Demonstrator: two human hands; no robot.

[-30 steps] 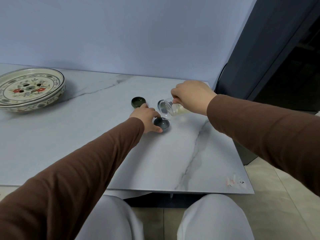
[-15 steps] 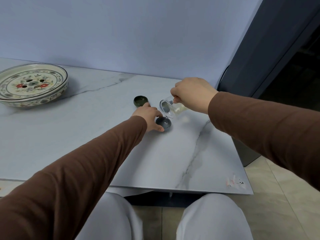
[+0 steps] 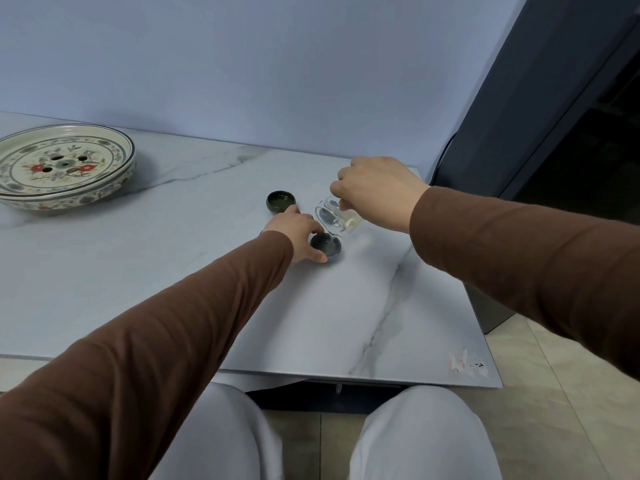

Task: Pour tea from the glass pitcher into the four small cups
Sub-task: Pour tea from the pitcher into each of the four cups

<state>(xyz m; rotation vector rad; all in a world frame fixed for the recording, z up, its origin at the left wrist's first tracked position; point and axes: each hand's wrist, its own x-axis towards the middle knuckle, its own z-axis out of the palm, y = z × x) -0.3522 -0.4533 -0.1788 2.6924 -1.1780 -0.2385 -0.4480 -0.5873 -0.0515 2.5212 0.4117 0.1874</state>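
On the marble table, the right hand grips the tilted glass pitcher over a dark cup steadied in the left hand's grasp; a green cup and patterned dish sit beyond.

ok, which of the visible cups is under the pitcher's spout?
The dark grey cup, steadied by the left hand, sits under the tilted glass pitcher in the right hand. The green cup stands apart behind it.

long brown sleeves, pale grey trousers
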